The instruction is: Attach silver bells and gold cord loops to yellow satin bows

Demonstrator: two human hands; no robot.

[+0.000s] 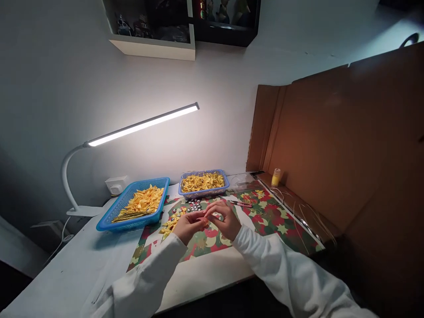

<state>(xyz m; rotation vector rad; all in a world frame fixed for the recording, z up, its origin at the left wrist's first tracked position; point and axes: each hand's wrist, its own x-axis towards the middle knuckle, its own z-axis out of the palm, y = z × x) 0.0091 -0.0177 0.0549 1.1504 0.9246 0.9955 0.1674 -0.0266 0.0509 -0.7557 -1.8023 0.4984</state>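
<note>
My left hand (188, 225) and my right hand (224, 218) meet over a patterned red, green and yellow sheet (265, 216) on the table. Both have their fingers curled and pinched together around something small; what it is I cannot make out. White sleeves cover both arms. Small silver beads (194, 206) lie just beyond the hands. A few folded yellow paper pieces (169, 226) rest beside my left hand.
A large blue basket (109, 221) of yellow folded papers sits at the left. A smaller blue basket (202, 191) of gold pieces stands behind the hands. A lit desk lamp (142, 126) arches above. Brown cardboard (331, 145) walls off the right, with a yellow spool (275, 177).
</note>
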